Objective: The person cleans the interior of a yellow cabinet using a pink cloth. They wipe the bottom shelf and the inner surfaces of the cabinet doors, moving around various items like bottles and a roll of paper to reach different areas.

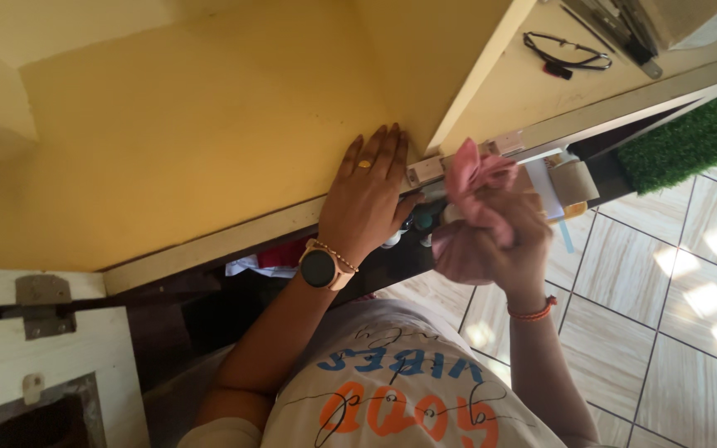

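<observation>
The left hand [367, 195] lies flat with fingers spread and together on nothing, palm down on the yellow worktop [192, 133] right at its front edge, a ring on one finger and a round dark watch [319, 268] on the wrist. The right hand [491, 241] is clamped around a bunched pink cloth [476, 187], held just off that same front edge, further along to the right, where small bottles [421, 220] show on the dark shelf below the edge. A pair of glasses [566, 56] lies well apart on the pale surface towards the far right corner, and a green mat [695, 141] rests on the tiled floor [674, 315].
</observation>
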